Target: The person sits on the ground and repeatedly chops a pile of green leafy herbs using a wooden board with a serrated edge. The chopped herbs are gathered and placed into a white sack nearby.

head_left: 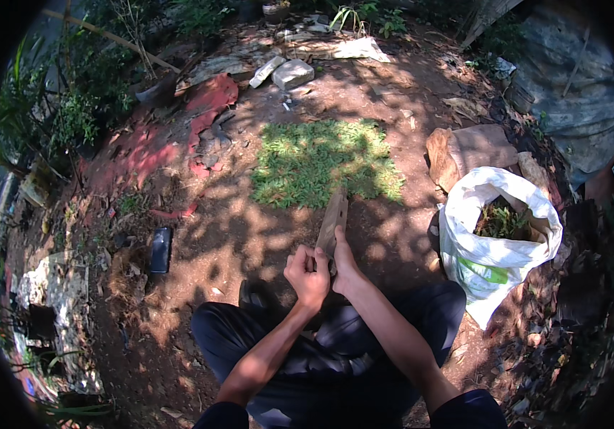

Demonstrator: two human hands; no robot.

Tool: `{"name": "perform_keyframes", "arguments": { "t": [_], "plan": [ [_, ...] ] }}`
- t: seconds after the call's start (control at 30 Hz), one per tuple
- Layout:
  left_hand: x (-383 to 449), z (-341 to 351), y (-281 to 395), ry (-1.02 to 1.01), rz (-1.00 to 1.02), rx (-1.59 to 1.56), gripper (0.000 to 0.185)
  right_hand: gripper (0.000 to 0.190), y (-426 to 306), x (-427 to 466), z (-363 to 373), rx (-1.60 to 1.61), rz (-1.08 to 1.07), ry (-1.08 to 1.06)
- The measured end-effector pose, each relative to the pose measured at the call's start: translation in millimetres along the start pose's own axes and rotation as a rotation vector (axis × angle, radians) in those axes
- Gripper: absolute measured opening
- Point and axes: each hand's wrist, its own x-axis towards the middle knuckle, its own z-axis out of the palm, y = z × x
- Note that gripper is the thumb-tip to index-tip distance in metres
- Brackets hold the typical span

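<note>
A narrow wooden board (333, 217) points away from me, its far end overlapping the front edge of a roughly rectangular patch of low green plants (323, 155) on the soil. Whether that end touches the plants, I cannot tell. My left hand (308, 274) has its fingers curled at the board's near end. Along the board's right side lies my right hand (345, 263), a digit stretched forward against the wood and its other fingers mostly hidden. My legs, in dark trousers, are folded beneath my forearms.
At right stands a white woven sack (468, 236) with plants inside, before a brown sack (484, 146). A black smartphone (161, 250) lies on the left. Beyond the patch rest a stone block (293, 74) and torn red sheeting (215, 96). A grey tarpaulin (580, 107) hangs far right.
</note>
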Motion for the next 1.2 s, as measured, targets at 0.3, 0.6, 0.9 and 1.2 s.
{"name": "perform_keyframes", "arguments": {
  "t": [0.3, 0.6, 0.9, 1.2],
  "plan": [
    [-3.4, 4.1, -9.6, 0.016, -0.059, 0.017, 0.031, 0.061, 4.3, 8.3, -0.7, 0.023, 0.046, 0.011],
    [-4.0, 5.8, -15.6, 0.001, -0.079, 0.002, 0.028, 0.063, 13.0, 22.5, -8.1, 0.026, -0.006, -0.012],
    [-3.7, 7.3, -16.1, 0.008, -0.069, -0.005, 0.028, 0.065, 7.9, 20.2, -6.8, 0.006, 0.001, -0.024],
    [-3.0, 9.2, -20.8, -0.015, -0.109, -0.042, 0.029, 0.067, 10.1, 27.9, -9.0, -0.059, -0.029, -0.011]
  ]
}}
